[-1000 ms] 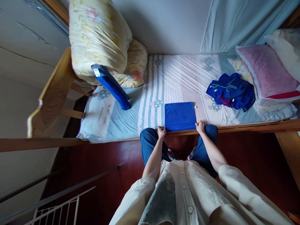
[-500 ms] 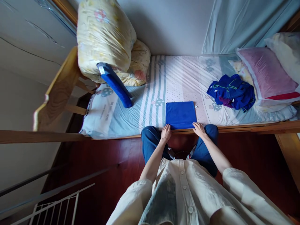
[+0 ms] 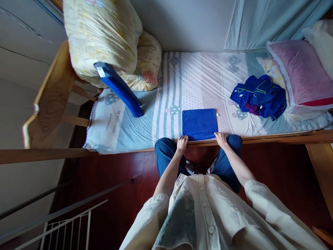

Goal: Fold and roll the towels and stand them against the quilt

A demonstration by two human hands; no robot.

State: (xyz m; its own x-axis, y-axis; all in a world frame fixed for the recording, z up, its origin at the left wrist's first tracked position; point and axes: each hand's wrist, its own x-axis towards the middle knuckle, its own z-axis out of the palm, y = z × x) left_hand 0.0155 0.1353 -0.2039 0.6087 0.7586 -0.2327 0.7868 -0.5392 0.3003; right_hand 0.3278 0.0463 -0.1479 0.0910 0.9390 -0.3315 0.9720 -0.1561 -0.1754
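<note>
Two hands meet a folded blue cloth [image 3: 199, 123] that lies flat on the bed [image 3: 166, 90], at its near edge and just above the wooden rail [image 3: 273, 139]. The left hand [image 3: 182, 143] rests on the cloth's near left corner with its fingers stretched out, grasping nothing. The right hand [image 3: 221, 139] sits at the near right corner with its fingers bent over the edge; whether they pinch the cloth cannot be told. A small white tag [image 3: 217, 114] pokes out at the cloth's far right corner, too small to read. To the left, well apart, a blue roll [image 3: 119, 89] leans against a yellow flowered quilt [image 3: 104, 38]; the white label [image 3: 101, 72] on its upper end bears print that cannot be read. Grey lettering [image 3: 114, 119] runs across the sheet below the roll, also too blurred to make out. To the right lies a heap of blue clothes [image 3: 260, 97] with green piping, just beside a pink pillow [image 3: 301, 73]. The person wears a pale buttoned shirt and blue trousers.
</note>
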